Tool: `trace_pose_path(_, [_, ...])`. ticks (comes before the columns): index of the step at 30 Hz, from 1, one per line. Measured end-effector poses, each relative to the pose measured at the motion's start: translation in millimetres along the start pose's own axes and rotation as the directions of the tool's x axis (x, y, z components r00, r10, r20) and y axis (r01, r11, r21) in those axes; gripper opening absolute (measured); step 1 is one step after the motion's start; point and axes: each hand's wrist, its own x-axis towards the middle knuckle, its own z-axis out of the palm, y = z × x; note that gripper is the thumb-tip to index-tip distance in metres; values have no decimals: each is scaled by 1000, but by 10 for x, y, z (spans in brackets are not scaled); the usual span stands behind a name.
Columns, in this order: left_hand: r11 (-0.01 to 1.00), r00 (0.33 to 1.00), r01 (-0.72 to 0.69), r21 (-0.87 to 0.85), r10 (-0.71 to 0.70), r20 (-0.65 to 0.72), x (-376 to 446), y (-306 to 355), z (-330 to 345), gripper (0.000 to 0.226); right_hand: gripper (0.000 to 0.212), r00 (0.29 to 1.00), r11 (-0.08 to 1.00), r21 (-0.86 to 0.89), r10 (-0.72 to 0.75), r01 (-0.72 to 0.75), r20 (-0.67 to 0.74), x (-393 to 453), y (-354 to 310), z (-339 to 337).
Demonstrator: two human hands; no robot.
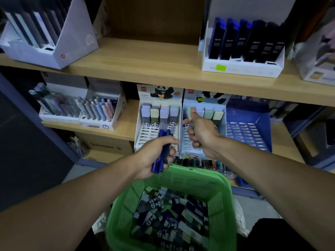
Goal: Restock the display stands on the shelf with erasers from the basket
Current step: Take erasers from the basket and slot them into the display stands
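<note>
A green plastic basket (224,205) in front of me holds several panda-sleeved erasers (168,218). Two white panda display stands sit side by side on the lower shelf, the left stand (145,138) and the right stand (187,142). Each has a top row of pastel erasers and bare slots below. My left hand (154,156) grips a bundle of long dark-blue erasers (162,153) in front of the left stand. My right hand (201,133) pinches a pale eraser (189,112) at the right stand's top left slot.
A blue slotted tray (250,131) stands right of the stands. Pen displays (101,113) sit left on the same wooden shelf. The upper shelf carries a white box of dark refill packs (243,66) and a white notebook box (59,51). A cardboard carton (107,145) sits below.
</note>
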Motion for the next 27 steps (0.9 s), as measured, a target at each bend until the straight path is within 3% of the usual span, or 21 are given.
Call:
trace_pose_path(3, [997, 994, -23, -73, 15, -108, 75, -8, -85, 8, 32, 993, 993, -12, -119, 119, 27, 75, 64, 90])
trace_pose_path(9, [984, 963, -41, -172, -7, -269, 162, -32, -181, 13, 36, 969, 966, -85, -247, 244, -23, 107, 27, 149])
trace_pose_path(12, [992, 950, -26, -120, -12, -313, 197, -62, -195, 14, 16, 864, 799, -362, -501, 480, 38, 114, 52, 120])
trace_pose_path(15, [995, 939, -19, -95, -15, -343, 227, -91, -226, 14, 30, 781, 669, -463, -618, 581, 86, 171, 116, 139])
trace_pose_path(21, [995, 931, -31, -95, -5, -365, 267, -123, -266, 18, 16, 709, 627, -475, -705, 617, -11, 312, 140, 210])
trace_pose_path(27, [993, 920, -65, -99, 21, -392, 255, -106, -259, 20, 15, 720, 595, -539, -693, 596, 32, 382, 184, 200])
